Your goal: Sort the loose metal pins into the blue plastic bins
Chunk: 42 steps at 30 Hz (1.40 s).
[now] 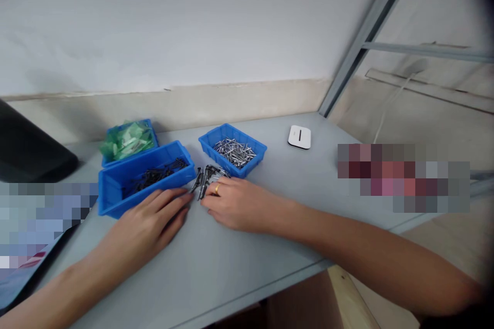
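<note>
A small mixed pile of dark and silvery screws (204,177) lies on the grey table between two blue bins. My left hand (156,216) rests beside it with fingers stretched out, the tips at the pile's left edge, holding nothing. Reaching in from the right, my right hand (241,205), with a gold ring, has its fingers bent together over the pile; what they pinch is hidden. The long blue bin (111,203) by my left hand contains black screws (154,177). Behind my right hand, the other blue bin (257,151) contains silvery screws or nails (235,153).
A third blue bin (150,131) with green plastic bags (127,141) stands at the back left. A black object (31,149) is at the far left. Toward the back right lies a white device (300,136). A metal frame post (355,51) rises at the table's corner.
</note>
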{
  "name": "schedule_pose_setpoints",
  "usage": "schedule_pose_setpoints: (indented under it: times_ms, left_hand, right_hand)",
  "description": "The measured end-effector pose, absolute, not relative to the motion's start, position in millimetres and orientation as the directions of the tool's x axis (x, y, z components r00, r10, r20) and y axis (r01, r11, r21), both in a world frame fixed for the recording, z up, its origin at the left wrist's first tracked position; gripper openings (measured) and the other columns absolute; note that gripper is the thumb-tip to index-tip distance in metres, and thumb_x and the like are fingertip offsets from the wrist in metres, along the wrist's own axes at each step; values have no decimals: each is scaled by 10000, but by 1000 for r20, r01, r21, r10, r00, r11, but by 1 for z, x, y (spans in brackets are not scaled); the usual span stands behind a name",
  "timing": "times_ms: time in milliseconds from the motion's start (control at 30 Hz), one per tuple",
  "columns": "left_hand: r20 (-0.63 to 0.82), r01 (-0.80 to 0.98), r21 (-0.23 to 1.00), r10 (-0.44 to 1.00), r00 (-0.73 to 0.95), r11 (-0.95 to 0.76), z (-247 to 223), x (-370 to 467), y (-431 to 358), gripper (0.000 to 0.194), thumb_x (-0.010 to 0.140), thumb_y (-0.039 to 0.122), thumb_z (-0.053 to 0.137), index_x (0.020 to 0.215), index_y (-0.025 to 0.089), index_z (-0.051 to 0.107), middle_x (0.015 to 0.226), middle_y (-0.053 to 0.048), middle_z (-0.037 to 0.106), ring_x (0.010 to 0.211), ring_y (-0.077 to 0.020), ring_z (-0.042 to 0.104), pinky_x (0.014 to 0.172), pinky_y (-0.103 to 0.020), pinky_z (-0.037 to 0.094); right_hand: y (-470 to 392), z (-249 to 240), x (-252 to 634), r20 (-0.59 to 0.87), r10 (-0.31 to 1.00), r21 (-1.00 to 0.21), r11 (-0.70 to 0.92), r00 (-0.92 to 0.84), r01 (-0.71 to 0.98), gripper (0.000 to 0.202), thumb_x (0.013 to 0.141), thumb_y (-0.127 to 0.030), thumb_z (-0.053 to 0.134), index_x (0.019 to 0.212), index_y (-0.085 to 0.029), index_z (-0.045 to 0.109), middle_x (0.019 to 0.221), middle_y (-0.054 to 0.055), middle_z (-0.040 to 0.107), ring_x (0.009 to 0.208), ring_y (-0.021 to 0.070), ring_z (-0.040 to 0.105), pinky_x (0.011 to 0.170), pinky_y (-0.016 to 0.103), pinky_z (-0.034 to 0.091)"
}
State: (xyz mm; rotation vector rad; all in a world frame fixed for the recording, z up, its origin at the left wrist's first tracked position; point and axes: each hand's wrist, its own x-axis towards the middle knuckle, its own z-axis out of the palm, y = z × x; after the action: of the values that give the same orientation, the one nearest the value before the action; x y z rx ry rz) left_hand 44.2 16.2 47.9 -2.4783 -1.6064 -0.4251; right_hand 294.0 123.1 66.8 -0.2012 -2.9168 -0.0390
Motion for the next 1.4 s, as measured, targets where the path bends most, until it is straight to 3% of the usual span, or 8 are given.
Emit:
schedule_pose_setpoints:
  times_ms: [100, 433, 633, 733, 867, 1067, 1233, 1400]
  left_hand:
    - [324, 909, 38, 865, 383, -416, 45, 44, 18, 483, 1125, 478, 405, 1339, 243, 768, 1302, -110, 831, 1108, -312, 797, 977, -447, 654]
    - [366, 908, 41, 852, 374, -416, 48, 43, 16, 543, 1152, 484, 339, 1084, 223, 811, 997, -90, 861, 904, -274, 827, 841, -381, 672]
    - [420, 909, 62, 837, 350, -411, 53, 43, 14, 447, 1145, 444, 387, 1040, 227, 764, 923, -65, 833, 817, -261, 822, 753, -357, 651]
    - [447, 905, 70, 824, 347, -419, 57, 48, 12, 414, 1141, 441, 405, 1032, 226, 741, 911, -49, 815, 793, -245, 815, 752, -343, 643]
    - [457, 873, 201, 831, 318, -445, 66, 57, 8, 292, 1118, 406, 490, 1032, 259, 728, 910, 4, 803, 775, -185, 802, 737, -259, 618]
    - [403, 812, 426, 887, 225, -400, 64, 61, 6, 212, 1063, 398, 568, 1000, 299, 744, 858, 42, 800, 684, -156, 754, 646, -213, 591]
    - [346, 796, 499, 921, 179, -342, 56, 58, 4, 190, 1024, 420, 603, 1032, 310, 757, 866, 37, 808, 678, -172, 734, 643, -230, 596]
    - [322, 777, 520, 924, 206, -355, 68, 65, 6, 169, 988, 306, 613, 1045, 312, 772, 858, 35, 814, 700, -166, 764, 640, -192, 588]
  right_hand:
    - [124, 68, 294, 218, 137, 2, 990, -966, 141, 165, 1096, -196, 551, 1066, -153, 708, 1112, 104, 744, 1005, 230, 654, 871, 378, 542]
    - [123, 76, 295, 144, 143, -30, 990, -979, 141, 221, 1108, -242, 532, 1093, -133, 724, 1154, 110, 746, 1054, 246, 661, 927, 386, 549]
    - [122, 76, 296, 165, 149, -51, 988, -975, 143, 170, 1097, -234, 570, 1085, -142, 713, 1094, 105, 748, 1027, 231, 669, 890, 370, 547]
    - [120, 77, 296, 187, 218, -116, 973, -958, 199, 182, 1097, -261, 592, 1185, -138, 693, 1077, 96, 754, 1034, 230, 691, 872, 354, 545]
    - [119, 77, 294, 216, 253, -170, 961, -943, 219, 235, 1120, -303, 565, 1253, -142, 673, 1086, 91, 773, 1038, 223, 717, 845, 330, 533]
    - [119, 72, 293, 250, 191, -107, 980, -949, 169, 254, 1156, -304, 491, 1155, -147, 691, 1005, 61, 788, 972, 202, 734, 805, 310, 502]
    - [119, 73, 294, 249, 163, -60, 986, -955, 153, 250, 1157, -316, 499, 1122, -152, 685, 971, 47, 783, 925, 193, 731, 759, 310, 483]
    - [117, 74, 294, 262, 136, -47, 991, -955, 128, 261, 1154, -309, 495, 1051, -159, 682, 904, 43, 768, 890, 184, 723, 717, 307, 465]
